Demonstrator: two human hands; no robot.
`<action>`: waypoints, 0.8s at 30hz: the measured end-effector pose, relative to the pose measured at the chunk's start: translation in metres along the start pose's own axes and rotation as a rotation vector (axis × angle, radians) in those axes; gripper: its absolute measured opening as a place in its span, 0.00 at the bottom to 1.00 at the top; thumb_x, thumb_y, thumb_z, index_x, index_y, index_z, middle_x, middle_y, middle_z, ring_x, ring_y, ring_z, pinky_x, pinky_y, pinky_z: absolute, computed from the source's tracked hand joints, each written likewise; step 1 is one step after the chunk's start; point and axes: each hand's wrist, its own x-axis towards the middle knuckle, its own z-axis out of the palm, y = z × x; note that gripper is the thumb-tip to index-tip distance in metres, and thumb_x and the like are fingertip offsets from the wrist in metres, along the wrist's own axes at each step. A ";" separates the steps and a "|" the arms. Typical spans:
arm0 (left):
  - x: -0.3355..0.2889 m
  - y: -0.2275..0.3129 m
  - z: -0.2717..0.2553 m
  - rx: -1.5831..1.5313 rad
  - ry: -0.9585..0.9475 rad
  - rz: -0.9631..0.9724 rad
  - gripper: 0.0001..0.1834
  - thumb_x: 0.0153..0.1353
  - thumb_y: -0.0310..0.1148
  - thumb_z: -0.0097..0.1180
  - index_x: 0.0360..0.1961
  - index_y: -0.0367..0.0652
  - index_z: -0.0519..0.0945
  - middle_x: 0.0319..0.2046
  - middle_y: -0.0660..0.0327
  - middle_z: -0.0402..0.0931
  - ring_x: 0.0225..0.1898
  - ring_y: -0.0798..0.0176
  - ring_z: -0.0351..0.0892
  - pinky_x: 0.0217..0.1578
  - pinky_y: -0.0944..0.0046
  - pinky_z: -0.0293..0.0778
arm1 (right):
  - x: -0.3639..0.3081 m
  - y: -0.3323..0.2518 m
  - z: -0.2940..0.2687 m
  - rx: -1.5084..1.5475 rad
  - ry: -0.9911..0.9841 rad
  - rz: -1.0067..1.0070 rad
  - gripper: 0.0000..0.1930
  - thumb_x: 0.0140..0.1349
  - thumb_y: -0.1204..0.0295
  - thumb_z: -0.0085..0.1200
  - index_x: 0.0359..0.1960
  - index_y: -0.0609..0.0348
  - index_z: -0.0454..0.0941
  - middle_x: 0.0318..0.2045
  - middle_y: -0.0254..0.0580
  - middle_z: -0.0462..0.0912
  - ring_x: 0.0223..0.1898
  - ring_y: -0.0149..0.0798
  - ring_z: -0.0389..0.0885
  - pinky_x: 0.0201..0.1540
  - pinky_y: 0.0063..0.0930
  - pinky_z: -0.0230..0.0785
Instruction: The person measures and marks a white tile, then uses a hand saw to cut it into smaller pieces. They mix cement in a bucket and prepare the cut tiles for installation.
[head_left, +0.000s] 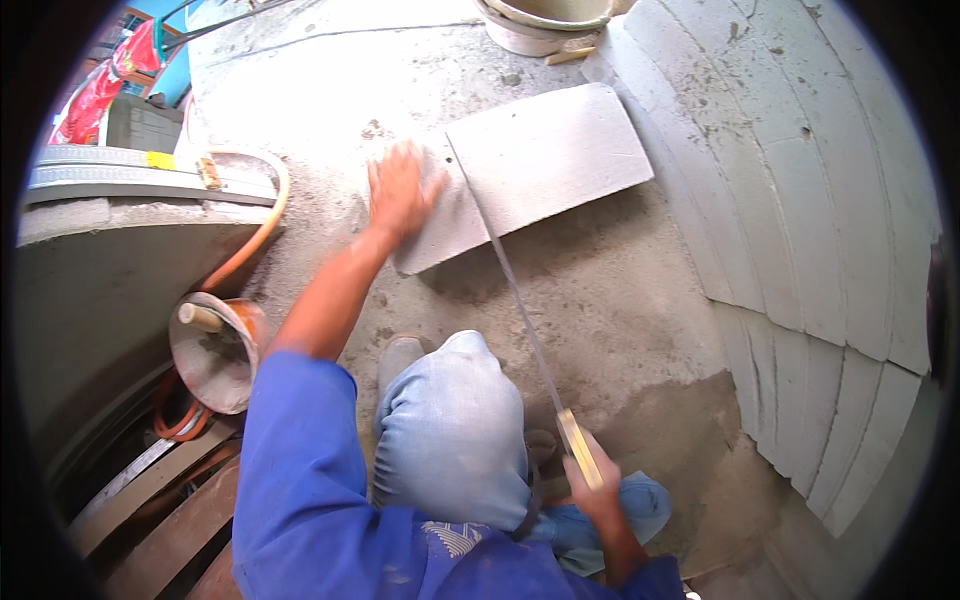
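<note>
The pale block (pixel 555 155) was positioned ahead of both hands. Its left end was covered by the left hand (pixel 400 188), which was laid flat with fingers spread, somewhat blurred. The saw (pixel 516 299) was gripped by its yellow handle in the right hand (pixel 592 474), well apart from the block, and its blade was laid across the block, just right of the left hand.

A dusty concrete floor (pixel 620 310) spreads beneath, darkening to a brown patch (pixel 685 430) at lower right; strong light, probably daylight, bleaches its far side. Pale grey blocks (pixel 820 200) stand stacked along the right.
</note>
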 end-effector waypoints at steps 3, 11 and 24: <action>-0.071 0.014 -0.045 0.088 -0.328 0.167 0.61 0.52 0.69 0.61 0.77 0.43 0.51 0.79 0.49 0.41 0.78 0.34 0.36 0.71 0.26 0.34 | -0.056 -0.035 -0.035 -0.109 -0.006 0.001 0.27 0.56 0.81 0.61 0.60 0.74 0.74 0.48 0.59 0.86 0.47 0.47 0.88 0.50 0.34 0.79; -0.070 0.035 -0.058 -0.027 -0.333 0.029 0.57 0.41 0.40 0.75 0.75 0.61 0.59 0.78 0.55 0.45 0.77 0.31 0.38 0.62 0.14 0.50 | 0.014 -0.045 -0.036 -0.098 0.098 -0.004 0.27 0.57 0.82 0.60 0.60 0.75 0.73 0.49 0.61 0.84 0.50 0.49 0.87 0.52 0.34 0.77; 0.088 -0.074 -0.153 -0.671 -0.453 -0.291 0.40 0.48 0.45 0.73 0.60 0.32 0.78 0.47 0.44 0.85 0.45 0.50 0.87 0.51 0.53 0.81 | 0.084 -0.088 0.018 -0.074 0.165 -0.143 0.28 0.57 0.82 0.61 0.61 0.73 0.72 0.49 0.60 0.84 0.48 0.49 0.88 0.51 0.35 0.79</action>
